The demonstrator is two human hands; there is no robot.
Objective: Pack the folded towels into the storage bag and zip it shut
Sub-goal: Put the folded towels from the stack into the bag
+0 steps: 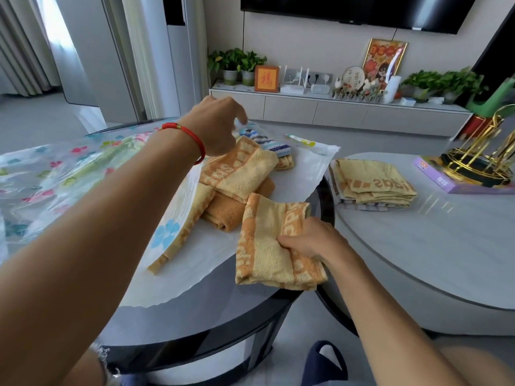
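Observation:
A clear storage bag (69, 174) printed with coloured flowers lies open on the round dark table (211, 324). My left hand (220, 126) pinches the bag's upper layer and holds it lifted at the far side. Several folded yellow-orange towels (239, 168) and a blue striped towel (267, 140) lie on the bag's white lower layer. My right hand (309, 240) grips another folded yellow-orange towel (267, 246) at the bag's near right edge. A stack of folded towels (370, 182) waits on the grey table to the right.
On the grey oval table (418, 246) stand a purple box (457, 182) and a gold wire stand (485, 154). A low TV cabinet (334, 110) with plants and ornaments runs along the far wall. A blue slipper (326, 360) shows below.

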